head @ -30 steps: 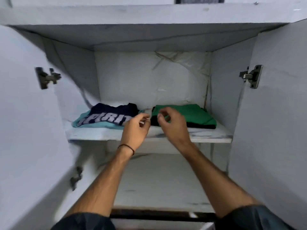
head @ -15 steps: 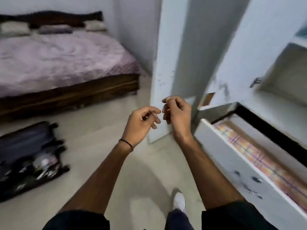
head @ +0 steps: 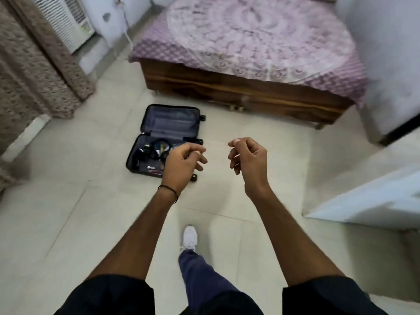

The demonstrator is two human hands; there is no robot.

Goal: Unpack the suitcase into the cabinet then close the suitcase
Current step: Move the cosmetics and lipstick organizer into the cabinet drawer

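Left hand (head: 181,163) and right hand (head: 248,160) empty, fingers (head: 201,160) loosely curled, before the open suitcase (head: 169,123) on the floor (head: 68,212).

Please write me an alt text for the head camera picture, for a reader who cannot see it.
A person's empty left hand and right hand, fingers loosely curled, are held out over a tiled floor. Ahead lies an open suitcase with small items in its nearer half, near a bed with a purple cover.

1 view: head-worn wide-angle camera, faces forward and steeply down. Floor (head: 68,212) nearest, open suitcase (head: 172,121) at mid-distance ahead, bed (head: 261,42) farthest, at top of frame.
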